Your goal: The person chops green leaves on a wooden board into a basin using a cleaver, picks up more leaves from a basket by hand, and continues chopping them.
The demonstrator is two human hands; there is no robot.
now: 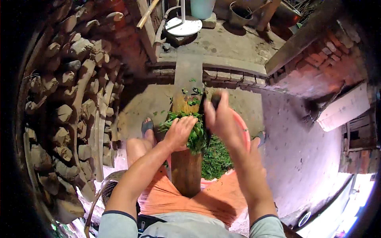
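Observation:
My left hand [180, 133] presses a bunch of leafy greens [196, 138] down on a long wooden board [187, 171] that runs between my legs. Blurred by motion, my right hand [218, 114] grips the dark handle of a knife [207, 135]. Its dark blade stands along the board's right edge, beside the cut end of the greens. Below and to the right, a pink basin [242, 128] holds a heap of chopped greens [216, 160]. Leaf scraps [193, 102] lie on the board beyond my left hand.
Stacked firewood [64, 113] fills the left side. A brick-edged step [232, 76] crosses ahead under the board's far end. Beyond stand a light blue bucket [203, 9] and a round white base with a pole [183, 26]. A wicker basket [108, 190] sits by my left elbow.

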